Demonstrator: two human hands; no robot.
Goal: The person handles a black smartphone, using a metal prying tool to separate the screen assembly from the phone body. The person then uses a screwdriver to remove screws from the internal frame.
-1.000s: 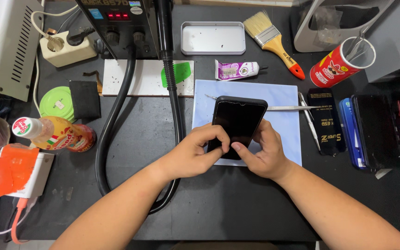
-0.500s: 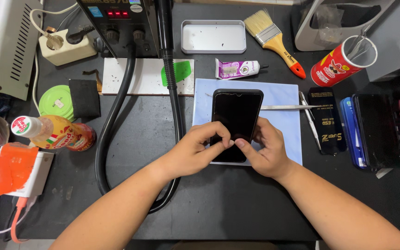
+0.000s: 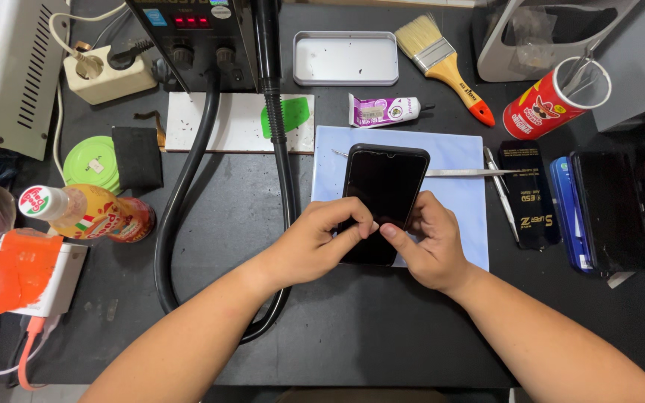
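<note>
Head view looks down on a black phone [image 3: 384, 195] lying screen up on a pale blue mat [image 3: 449, 160] on the desk [image 3: 382, 336]. Both hands meet at the phone's near end: the left hand [image 3: 315, 250] grips its lower left edge with fingers curled over the glass, and the right hand [image 3: 431, 250] holds the lower right edge, thumb pressing toward the left fingers. Neither hand is spread wide; both are closed lightly on the phone.

By my judgement the phone looks whole, its dark screen seated flat in the frame with no gap showing, so the work seems to be at a pressing or checking stage along the bottom edge. Whether that edge is fully seated is hidden by the fingers.

Tweezers [image 3: 472, 172] lie just beyond the phone on the mat, untouched. A glue tube [image 3: 382, 110] sits farther beyond the phone, and a paintbrush [image 3: 446, 63] beyond that, to the right.
</note>
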